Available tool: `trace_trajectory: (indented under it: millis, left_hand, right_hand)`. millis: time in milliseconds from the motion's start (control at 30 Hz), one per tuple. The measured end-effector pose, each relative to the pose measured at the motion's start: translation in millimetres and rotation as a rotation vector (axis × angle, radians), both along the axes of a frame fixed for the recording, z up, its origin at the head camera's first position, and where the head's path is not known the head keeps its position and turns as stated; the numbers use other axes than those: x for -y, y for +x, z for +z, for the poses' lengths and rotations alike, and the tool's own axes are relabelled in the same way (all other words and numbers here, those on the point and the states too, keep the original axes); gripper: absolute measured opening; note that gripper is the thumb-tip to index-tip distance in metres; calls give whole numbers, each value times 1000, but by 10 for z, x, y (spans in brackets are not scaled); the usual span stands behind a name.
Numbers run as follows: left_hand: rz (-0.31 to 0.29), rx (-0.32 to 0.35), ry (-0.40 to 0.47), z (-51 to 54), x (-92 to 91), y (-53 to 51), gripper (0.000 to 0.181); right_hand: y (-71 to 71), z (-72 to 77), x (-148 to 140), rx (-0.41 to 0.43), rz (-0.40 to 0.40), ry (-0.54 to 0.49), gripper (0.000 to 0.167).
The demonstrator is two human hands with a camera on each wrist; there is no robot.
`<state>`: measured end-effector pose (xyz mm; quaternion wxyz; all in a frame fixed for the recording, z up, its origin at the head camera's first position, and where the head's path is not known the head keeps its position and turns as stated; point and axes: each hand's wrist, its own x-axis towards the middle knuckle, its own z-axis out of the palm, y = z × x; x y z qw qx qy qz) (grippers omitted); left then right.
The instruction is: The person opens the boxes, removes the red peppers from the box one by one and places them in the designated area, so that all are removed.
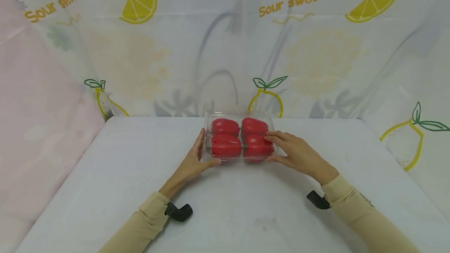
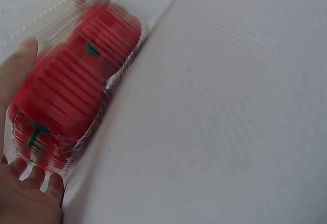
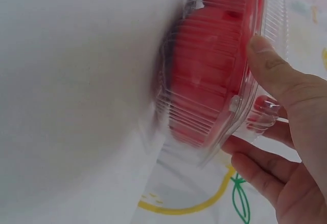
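Observation:
A clear plastic clamshell box (image 1: 240, 115) holding several red bell peppers (image 1: 226, 145) is at the far middle of the white table. Green stems show through its ribbed side in the left wrist view. My left hand (image 1: 191, 164) grips the box's left end, thumb at the near side and fingers along the end. At the right end my right hand (image 1: 299, 154) holds the box, with its thumb (image 3: 265, 63) on the rim and its other fingers over the lid. The lid appears to lie over the peppers. Whether the box's base touches the table cannot be told.
The white table (image 1: 246, 214) spreads out in front of the box. Just behind the box hangs a pale cloth backdrop (image 1: 225, 50) with lemon prints. A black wrist-worn piece (image 1: 180, 212) is at the left cuff, and another (image 1: 318, 200) at the right.

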<state>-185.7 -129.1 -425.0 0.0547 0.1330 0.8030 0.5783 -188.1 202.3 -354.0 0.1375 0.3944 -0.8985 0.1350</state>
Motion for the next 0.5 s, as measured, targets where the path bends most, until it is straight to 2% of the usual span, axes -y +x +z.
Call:
trace_trajectory:
  millis: [233,500]
  left_hand:
    - [-11,-17,6,-8,-1,3,109]
    - [-8,-19,9,-3,7,3,108]
  right_hand:
    - [18,21,-1,-34,19,94,60]
    - [16,22,13,-101,70,111,59]
